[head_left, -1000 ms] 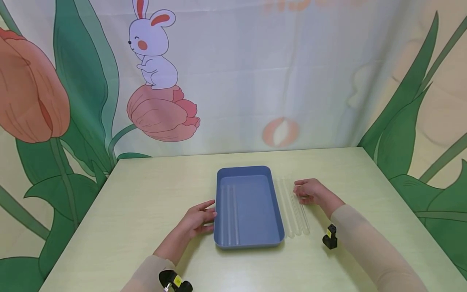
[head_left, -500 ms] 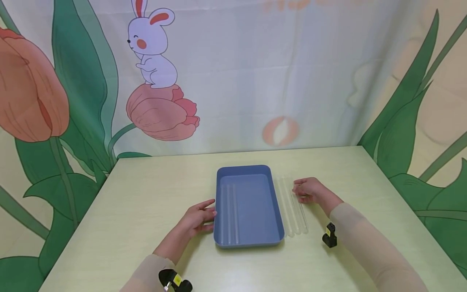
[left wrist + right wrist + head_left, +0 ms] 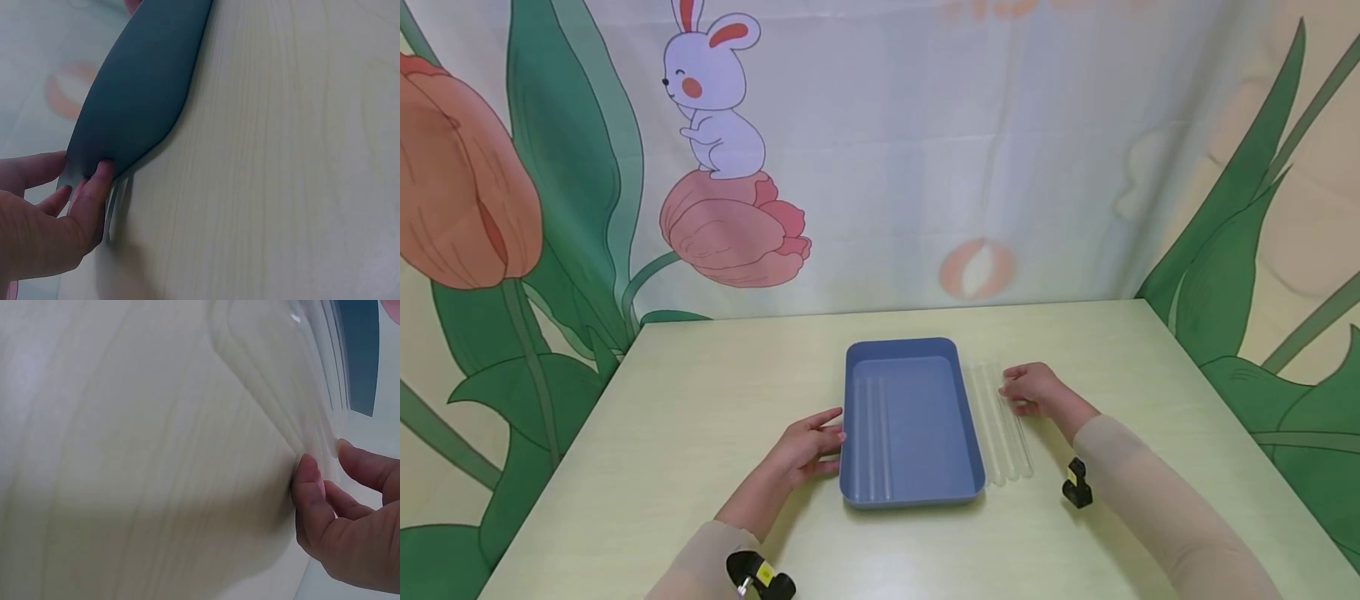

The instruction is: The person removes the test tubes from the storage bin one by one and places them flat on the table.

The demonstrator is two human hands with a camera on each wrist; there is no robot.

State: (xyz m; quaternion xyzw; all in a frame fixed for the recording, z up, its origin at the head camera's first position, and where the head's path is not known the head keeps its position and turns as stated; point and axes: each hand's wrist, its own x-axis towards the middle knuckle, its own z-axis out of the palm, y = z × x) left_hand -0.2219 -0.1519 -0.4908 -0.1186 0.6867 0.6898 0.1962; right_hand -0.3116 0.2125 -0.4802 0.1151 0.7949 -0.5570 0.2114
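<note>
A blue rectangular tray lies on the table, with several clear tubes lengthwise in its left half. The left hand touches the tray's left wall with relaxed fingers; in the left wrist view this hand has its fingertips against the tray's end. To the right of the tray, several more clear tubes lie side by side. At their right edge the right hand pinches the far end of a clear tube; in the right wrist view, that hand's thumb and fingers close round the tube.
The pale wooden table reaches back to a curtain printed with a rabbit and tulips. A small black device is on the left wrist and another on the right.
The right hand has shifted slightly left, towards the tray, and the outermost tube's near end has moved slightly left with it. The left hand and the tray have stayed in place.
</note>
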